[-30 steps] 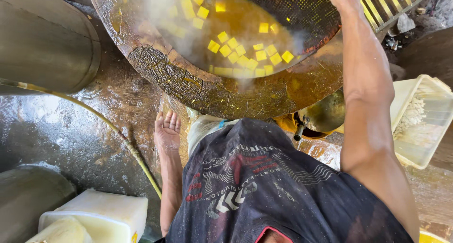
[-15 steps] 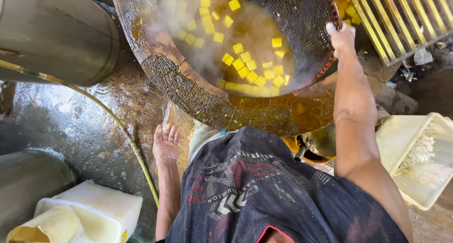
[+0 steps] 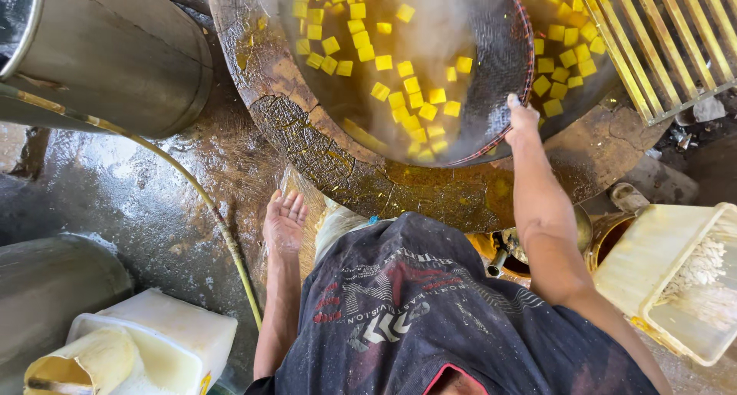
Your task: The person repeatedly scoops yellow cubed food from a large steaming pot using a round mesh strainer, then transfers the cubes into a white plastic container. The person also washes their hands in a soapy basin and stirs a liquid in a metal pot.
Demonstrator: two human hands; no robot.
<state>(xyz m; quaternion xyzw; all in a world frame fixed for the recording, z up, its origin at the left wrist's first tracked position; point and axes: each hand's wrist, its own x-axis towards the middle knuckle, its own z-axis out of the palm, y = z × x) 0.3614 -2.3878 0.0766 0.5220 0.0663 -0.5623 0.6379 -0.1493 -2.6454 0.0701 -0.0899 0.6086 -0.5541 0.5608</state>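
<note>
My right hand (image 3: 523, 120) is stretched forward and shut on the red-edged rim of a round dark mesh strainer (image 3: 497, 65). The strainer lies tilted in a big steaming wok (image 3: 322, 161) of yellow liquid. Several yellow cubes (image 3: 399, 95) float inside the strainer, and more yellow cubes (image 3: 564, 61) float to its right. My left hand (image 3: 284, 222) hangs low by my side, palm up and fingers apart, holding nothing, just short of the wok's crusted rim. My dark printed shirt (image 3: 430, 318) fills the lower middle.
A large metal drum (image 3: 115, 49) stands at the upper left, with a thin yellowish hose (image 3: 207, 203) running down the wet floor. White plastic tubs (image 3: 153, 341) sit at the lower left. A yellow slatted rack (image 3: 668, 42) is at the upper right, a pale crate (image 3: 675, 280) at the right.
The view has slid so the wok sits lower in the picture. My right hand has come back towards me along the strainer's rim. My left hand stays open at my side.
</note>
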